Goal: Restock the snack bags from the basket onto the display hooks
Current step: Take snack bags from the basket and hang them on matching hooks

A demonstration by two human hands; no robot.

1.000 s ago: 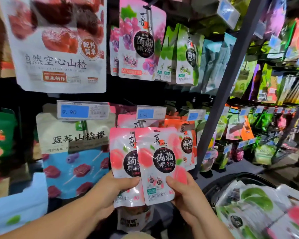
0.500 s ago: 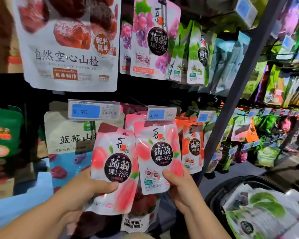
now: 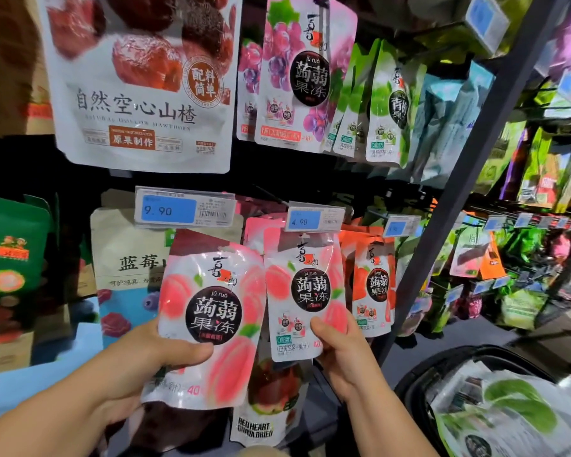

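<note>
My left hand grips a pink peach jelly bag by its lower left edge, thumb across the front, holding it tilted in front of the rack. My right hand pinches the bottom of a second peach jelly bag, which stands upright with its top right under the 4.90 price tag. Whether that bag's hole is on the hook cannot be seen. More peach bags hang behind it. The black basket at the lower right holds several more snack bags.
A large hawthorn bag and grape jelly bags hang above. Green jelly bags hang right of those. A blueberry bag and orange jelly bags flank the peach hook. A grey upright post runs diagonally at right.
Both bags have risen toward the rack and separated. The right bag's top has moved up under the 4.90 tag; the left bag has swung out to the left and tilted.
</note>
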